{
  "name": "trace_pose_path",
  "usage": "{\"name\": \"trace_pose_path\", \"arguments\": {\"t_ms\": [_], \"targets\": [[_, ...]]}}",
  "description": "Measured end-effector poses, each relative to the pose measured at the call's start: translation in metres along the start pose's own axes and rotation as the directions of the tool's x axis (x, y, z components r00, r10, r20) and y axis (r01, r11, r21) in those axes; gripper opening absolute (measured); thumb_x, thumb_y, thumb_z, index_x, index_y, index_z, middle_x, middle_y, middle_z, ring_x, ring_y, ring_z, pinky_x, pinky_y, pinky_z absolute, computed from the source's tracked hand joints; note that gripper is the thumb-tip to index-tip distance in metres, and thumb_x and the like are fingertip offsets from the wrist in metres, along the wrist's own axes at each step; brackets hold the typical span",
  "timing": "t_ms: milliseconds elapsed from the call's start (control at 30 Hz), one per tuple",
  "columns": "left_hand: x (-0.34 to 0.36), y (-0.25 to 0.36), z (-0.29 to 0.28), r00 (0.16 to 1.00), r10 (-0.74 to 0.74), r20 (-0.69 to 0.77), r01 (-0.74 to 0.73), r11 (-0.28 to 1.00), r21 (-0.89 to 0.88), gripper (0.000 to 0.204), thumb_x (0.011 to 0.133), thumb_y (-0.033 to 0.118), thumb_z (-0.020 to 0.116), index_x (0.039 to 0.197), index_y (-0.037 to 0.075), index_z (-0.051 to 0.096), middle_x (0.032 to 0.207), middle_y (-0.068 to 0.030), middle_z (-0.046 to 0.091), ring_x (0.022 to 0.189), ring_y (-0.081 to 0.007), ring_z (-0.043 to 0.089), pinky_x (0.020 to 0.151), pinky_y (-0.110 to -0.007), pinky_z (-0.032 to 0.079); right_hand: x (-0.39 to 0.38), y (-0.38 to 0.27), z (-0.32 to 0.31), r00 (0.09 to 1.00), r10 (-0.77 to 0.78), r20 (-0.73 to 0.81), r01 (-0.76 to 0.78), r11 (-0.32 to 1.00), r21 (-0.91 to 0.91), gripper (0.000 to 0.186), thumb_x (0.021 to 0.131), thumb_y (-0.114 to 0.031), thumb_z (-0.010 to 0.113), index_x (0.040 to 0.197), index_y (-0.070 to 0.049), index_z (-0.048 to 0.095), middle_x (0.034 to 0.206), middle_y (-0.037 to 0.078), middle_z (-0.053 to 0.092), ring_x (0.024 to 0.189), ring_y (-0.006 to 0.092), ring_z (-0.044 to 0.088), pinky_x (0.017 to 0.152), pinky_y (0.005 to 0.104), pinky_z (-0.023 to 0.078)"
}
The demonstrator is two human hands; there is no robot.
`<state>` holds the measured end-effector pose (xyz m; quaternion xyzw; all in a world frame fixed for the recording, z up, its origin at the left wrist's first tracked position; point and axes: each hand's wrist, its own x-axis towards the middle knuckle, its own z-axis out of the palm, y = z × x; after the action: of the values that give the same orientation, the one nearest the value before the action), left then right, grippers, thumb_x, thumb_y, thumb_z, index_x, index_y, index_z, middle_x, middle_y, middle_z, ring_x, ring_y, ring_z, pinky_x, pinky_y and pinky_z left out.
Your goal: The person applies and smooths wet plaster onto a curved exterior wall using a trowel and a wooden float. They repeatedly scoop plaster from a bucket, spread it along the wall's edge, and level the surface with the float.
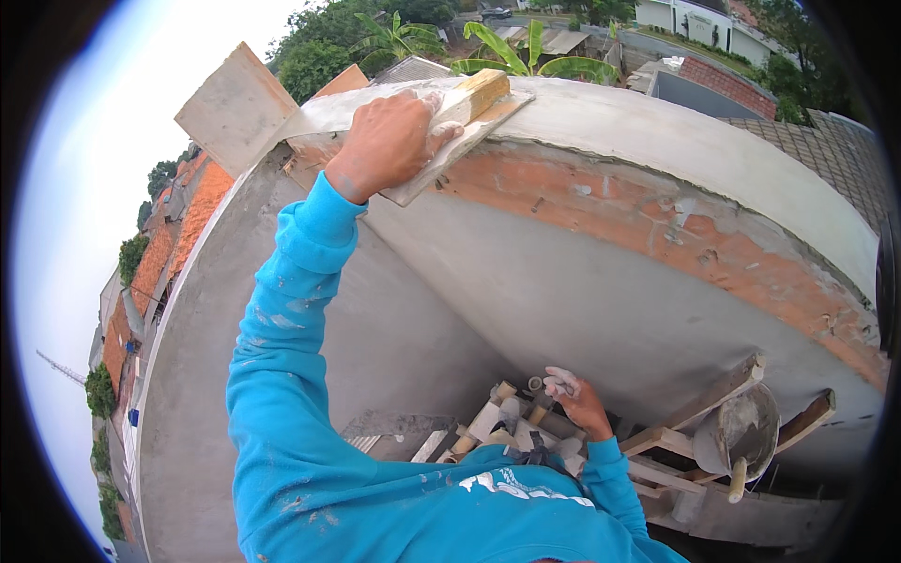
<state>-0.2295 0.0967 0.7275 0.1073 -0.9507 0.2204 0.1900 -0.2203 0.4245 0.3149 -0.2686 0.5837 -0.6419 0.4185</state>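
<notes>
My left hand (389, 141) is wrapped round the wooden handle of a plastering float (460, 136), thumb on the near side. The float's flat board rests, tilted, at the rim of the wall's pale, smoothed top (610, 122). Below that rim runs a rough reddish-orange band (629, 206) with grey smears. My right hand (582, 405) hangs low near my body, its mortar-coated fingers loosely bent and apart, with nothing visible in them. To its right is a grey, mortar-smeared bucket (741, 427) with a wooden handle (739, 479) sticking out.
A squarish board (235, 108) stands up at the wall's left corner. Below me are timber beams (704, 403) and a jumble of wood pieces (497, 413). Grey plastered walls (394, 310) meet in a corner. Beyond the edge, tiled roofs (155, 267) and trees lie far below.
</notes>
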Motion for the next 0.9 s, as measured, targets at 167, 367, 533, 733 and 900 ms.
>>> {"name": "trace_pose_path", "arguments": {"t_ms": [167, 367, 533, 733, 900], "targets": [[0.014, -0.046, 0.032, 0.996, -0.071, 0.056, 0.069, 0.997, 0.035, 0.048, 0.093, 0.045, 0.06, 0.088, -0.001, 0.07, 0.084, -0.0223, 0.068, 0.078, -0.0379, 0.068, 0.068, -0.049, 0.052, -0.021, -0.001, -0.007, 0.994, 0.059, -0.087, -0.059, 0.998, 0.006, 0.044, 0.092, -0.009, 0.062, 0.134, 0.0, 0.054, 0.109, 0.012, 0.068, 0.101, 0.0168, 0.063, 0.093, 0.0313, 0.048], [0.032, 0.03, 0.001, 0.998, 0.04, 0.044, -0.039, 0.999, -0.026, 0.049, 0.094, 0.042, 0.059, 0.112, -0.003, 0.066, 0.099, -0.0246, 0.067, 0.088, -0.0411, 0.065, 0.08, -0.049, 0.051, -0.029, 0.01, -0.015, 0.983, 0.033, -0.179, -0.035, 0.999, -0.007, 0.042, 0.092, -0.01, 0.061, 0.132, 0.0, 0.056, 0.108, 0.012, 0.069, 0.099, 0.0163, 0.063, 0.092, 0.0307, 0.049], [0.017, -0.018, 0.013, 0.993, -0.078, 0.094, 0.078, 0.997, 0.005, 0.046, 0.093, 0.043, 0.06, 0.099, -0.002, 0.069, 0.086, -0.0216, 0.068, 0.084, -0.0373, 0.068, 0.074, -0.047, 0.053, -0.052, 0.015, -0.027, 0.962, 0.077, -0.262, -0.081, 0.997, -0.002, 0.041, 0.092, -0.011, 0.061, 0.132, 0.001, 0.056, 0.107, 0.011, 0.069, 0.098, 0.0156, 0.063, 0.09, 0.03, 0.049], [0.05, 0.037, 0.009, 0.999, 0.008, 0.036, -0.009, 1.0, 0.024, 0.049, 0.093, 0.041, 0.06, 0.114, -0.003, 0.065, 0.096, -0.0224, 0.067, 0.085, -0.0391, 0.066, 0.078, -0.048, 0.051, -0.049, 0.012, -0.033, 0.972, 0.085, -0.22, -0.093, 0.995, -0.027, 0.041, 0.092, -0.011, 0.061, 0.131, 0.0, 0.056, 0.107, 0.011, 0.069, 0.097, 0.0155, 0.063, 0.09, 0.0302, 0.049], [0.01, 0.014, -0.001, 1.0, -0.022, 0.008, 0.022, 1.0, 0.014, 0.047, 0.092, 0.044, 0.061, 0.094, -0.002, 0.07, 0.088, -0.0224, 0.068, 0.082, -0.0387, 0.067, 0.074, -0.048, 0.052, -0.037, 0.004, -0.028, 0.984, -0.026, -0.177, 0.018, 0.999, -0.051, 0.041, 0.091, -0.009, 0.061, 0.131, 0.001, 0.057, 0.102, 0.011, 0.07, 0.095, 0.0165, 0.065, 0.088, 0.0309, 0.051]]}}
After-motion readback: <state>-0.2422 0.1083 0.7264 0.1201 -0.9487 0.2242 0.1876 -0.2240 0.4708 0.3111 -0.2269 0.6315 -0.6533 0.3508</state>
